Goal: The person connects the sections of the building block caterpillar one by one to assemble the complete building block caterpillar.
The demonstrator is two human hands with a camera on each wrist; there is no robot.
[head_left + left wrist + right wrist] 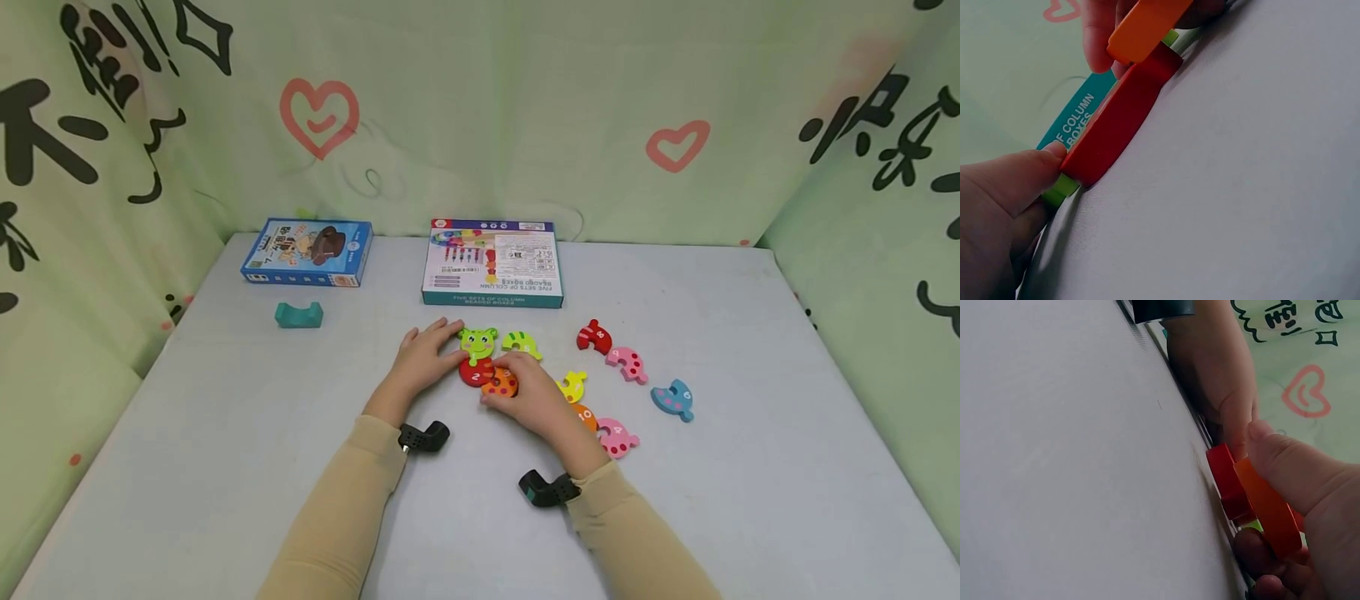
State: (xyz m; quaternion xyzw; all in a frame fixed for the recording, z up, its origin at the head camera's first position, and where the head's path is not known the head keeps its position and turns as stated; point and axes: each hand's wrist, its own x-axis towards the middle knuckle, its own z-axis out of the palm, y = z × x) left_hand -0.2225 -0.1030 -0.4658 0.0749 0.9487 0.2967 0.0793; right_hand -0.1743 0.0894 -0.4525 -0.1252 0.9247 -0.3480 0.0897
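My left hand (424, 360) holds the green frog-head puzzle piece (478, 340) along its left side, thumb low and forefinger high. Joined below the head is a red puzzle piece (476, 374) marked 2, with the left thumb's tip right at its edge in the left wrist view. My right hand (531, 395) pinches an orange spotted puzzle piece (501, 383) between thumb and fingers. In the right wrist view the orange piece (1268, 509) is tilted beside the red piece (1229, 485). A green striped piece (521, 342) lies just beyond the right fingers.
Loose yellow (573, 387), orange (586, 415), pink (617, 437), red (593, 336) and blue (673, 400) pieces lie to the right. Two boxes, one blue (307, 252) and one white-and-teal (492, 263), stand at the back. A teal block (298, 315) sits at left.
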